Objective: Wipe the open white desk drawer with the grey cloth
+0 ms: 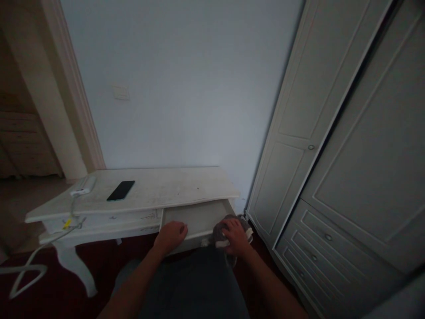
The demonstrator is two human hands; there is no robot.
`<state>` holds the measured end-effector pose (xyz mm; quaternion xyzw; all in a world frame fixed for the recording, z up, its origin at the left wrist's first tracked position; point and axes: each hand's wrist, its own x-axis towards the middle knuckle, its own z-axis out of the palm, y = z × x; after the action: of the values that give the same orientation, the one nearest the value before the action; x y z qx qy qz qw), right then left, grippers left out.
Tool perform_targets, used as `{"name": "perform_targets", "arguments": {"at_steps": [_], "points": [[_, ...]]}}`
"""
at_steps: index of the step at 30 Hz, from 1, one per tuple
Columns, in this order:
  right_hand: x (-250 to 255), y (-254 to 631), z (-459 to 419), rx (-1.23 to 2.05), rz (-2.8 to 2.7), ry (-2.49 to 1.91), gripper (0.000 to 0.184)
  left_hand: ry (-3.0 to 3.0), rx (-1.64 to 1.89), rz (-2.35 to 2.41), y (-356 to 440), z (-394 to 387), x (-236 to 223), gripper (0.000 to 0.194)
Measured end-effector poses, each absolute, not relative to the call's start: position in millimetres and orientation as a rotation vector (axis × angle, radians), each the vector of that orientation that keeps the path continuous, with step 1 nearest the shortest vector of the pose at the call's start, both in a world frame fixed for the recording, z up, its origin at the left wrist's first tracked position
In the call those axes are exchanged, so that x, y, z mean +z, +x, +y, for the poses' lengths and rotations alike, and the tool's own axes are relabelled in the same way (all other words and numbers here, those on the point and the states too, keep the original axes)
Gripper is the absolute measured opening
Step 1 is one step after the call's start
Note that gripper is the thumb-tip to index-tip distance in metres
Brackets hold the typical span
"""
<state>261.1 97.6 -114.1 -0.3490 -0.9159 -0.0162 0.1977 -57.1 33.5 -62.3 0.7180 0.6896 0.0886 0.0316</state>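
A grey-brown cloth with a pale edge (220, 238) is bunched under my right hand (235, 235), whose fingers are wrapped over it. It sits at the right front corner of a pulled-out drawer (194, 219) in the white table (172, 181). Over the drawer's left front part, my left hand (171, 237) is curled closed, with the thumb toward the right. What its fingers hold, if anything, is hidden. The inside of the drawer is pale and plain where it shows.
On the tabletop lie a dark phone (121, 190) and a white power strip (83, 185) with a cable (28, 266) hanging at the left. A white wardrobe (294, 168) stands close on the right. Behind the table is a pale blue wall (189, 88).
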Motion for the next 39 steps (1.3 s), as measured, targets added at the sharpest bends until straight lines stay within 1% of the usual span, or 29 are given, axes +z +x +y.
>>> {"name": "perform_targets", "arguments": {"at_steps": [6, 13, 18, 22, 25, 35, 39], "points": [[-115, 270, 98, -0.02, -2.35, -1.14, 0.045, 2.203, 0.279, 2.121, -58, 35, -65, 0.046], [-113, 244, 84, -0.065, -2.185, -1.233, 0.029, 2.175, 0.283, 2.125, -57, 36, -63, 0.045], [-117, 207, 71, -0.053, -2.157, -1.224, 0.036, 2.176, 0.284, 2.116, -55, 36, -62, 0.045], [-118, 161, 52, 0.024, -2.219, -1.176, 0.032, 2.171, 0.27, 2.128, -55, 36, -62, 0.044], [-118, 140, 43, 0.038, -2.224, -1.145, 0.033, 2.183, 0.268, 2.125, -55, 34, -61, 0.044], [-124, 142, 42, -0.015, -2.172, -1.068, 0.035, 2.201, 0.283, 2.128, -56, 32, -63, 0.045], [-126, 138, 41, -0.034, -2.158, -1.058, 0.032, 2.199, 0.288, 2.134, -57, 34, -66, 0.044]]}}
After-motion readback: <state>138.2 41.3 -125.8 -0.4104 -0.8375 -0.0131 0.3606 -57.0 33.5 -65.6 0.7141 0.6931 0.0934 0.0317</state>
